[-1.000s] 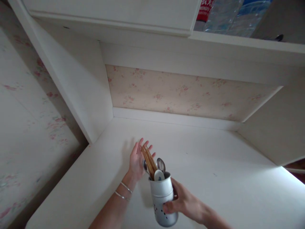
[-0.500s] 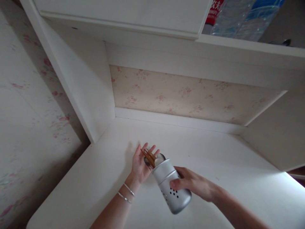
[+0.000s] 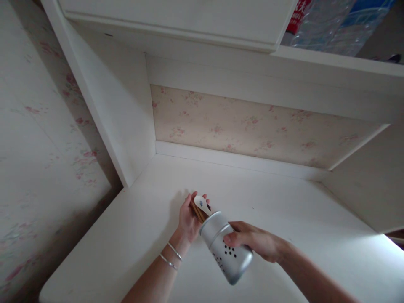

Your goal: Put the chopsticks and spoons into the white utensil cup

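Observation:
My right hand [image 3: 252,240] grips a silver metal utensil holder [image 3: 232,252] with punched holes, thumb on its near side. The holder is tilted, its mouth pointing up and left toward my left hand [image 3: 188,216]. Wooden chopsticks [image 3: 198,211] and a white spoon [image 3: 200,203] with a small blue mark stick out of the mouth. Their ends lie in the palm of my left hand, whose fingers are curled up around them. Some of the utensils are hidden behind the spoon and inside the holder. Two silver bangles [image 3: 172,256] circle my left wrist.
A white tabletop [image 3: 151,210] lies below both hands. White cabinet side panels stand left and right, with a floral back panel [image 3: 230,122] behind. An overhead cabinet [image 3: 173,21] hangs above, and plastic bottles [image 3: 334,25] sit on the upper right shelf.
The utensils have slid further out of the holder into my left hand, and the white spoon now shows on top. My left fingers have curled in. The view has shifted slightly.

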A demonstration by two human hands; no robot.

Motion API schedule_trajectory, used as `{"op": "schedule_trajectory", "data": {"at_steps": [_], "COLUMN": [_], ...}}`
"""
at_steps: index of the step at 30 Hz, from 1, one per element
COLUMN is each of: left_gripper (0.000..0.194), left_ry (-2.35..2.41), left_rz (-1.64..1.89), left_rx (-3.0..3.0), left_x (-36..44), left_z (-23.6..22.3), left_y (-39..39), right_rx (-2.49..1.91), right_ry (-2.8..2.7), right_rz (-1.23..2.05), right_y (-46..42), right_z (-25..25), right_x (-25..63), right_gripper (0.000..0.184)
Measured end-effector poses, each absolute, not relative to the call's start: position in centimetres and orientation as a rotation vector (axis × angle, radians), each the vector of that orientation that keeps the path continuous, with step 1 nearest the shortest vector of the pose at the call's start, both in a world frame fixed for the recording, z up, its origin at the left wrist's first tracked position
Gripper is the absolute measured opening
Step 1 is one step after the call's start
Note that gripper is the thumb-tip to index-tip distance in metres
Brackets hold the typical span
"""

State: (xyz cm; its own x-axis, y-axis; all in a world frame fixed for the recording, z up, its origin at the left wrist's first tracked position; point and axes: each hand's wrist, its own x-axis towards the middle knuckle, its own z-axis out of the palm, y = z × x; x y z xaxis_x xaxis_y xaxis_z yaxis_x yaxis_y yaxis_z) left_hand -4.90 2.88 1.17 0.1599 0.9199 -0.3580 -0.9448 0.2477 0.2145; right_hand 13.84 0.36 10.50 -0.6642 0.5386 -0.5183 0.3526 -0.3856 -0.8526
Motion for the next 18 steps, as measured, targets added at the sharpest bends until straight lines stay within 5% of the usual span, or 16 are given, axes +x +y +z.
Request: {"op": "schedule_trajectory", "data": {"at_steps": [8,13,18], "left_gripper": [0.019,0.041,0.033], "left_ry": [0.475,0.602,0.62], "left_rz": [1.291,1.356,1.364], "left_rx": [-0.133,0.078,0.001], "left_x": [-5.0,-4.5,-5.6], "left_z": [1.4,1.1,1.0], "left_y": [2.9,2.6,3.3], "right_rx": [-1.112,-1.023,-0.888], "right_ry": [-1.531,-1.441,-1.378], "right_rz": [2.351,2.396,2.434], "right_y": [-0.4,-1.5,-3.1], "right_z": [9.7,9.3,8.9], "right_x": [12.6,12.1,12.5], "right_gripper": [0.044,0.045,0.048]}}
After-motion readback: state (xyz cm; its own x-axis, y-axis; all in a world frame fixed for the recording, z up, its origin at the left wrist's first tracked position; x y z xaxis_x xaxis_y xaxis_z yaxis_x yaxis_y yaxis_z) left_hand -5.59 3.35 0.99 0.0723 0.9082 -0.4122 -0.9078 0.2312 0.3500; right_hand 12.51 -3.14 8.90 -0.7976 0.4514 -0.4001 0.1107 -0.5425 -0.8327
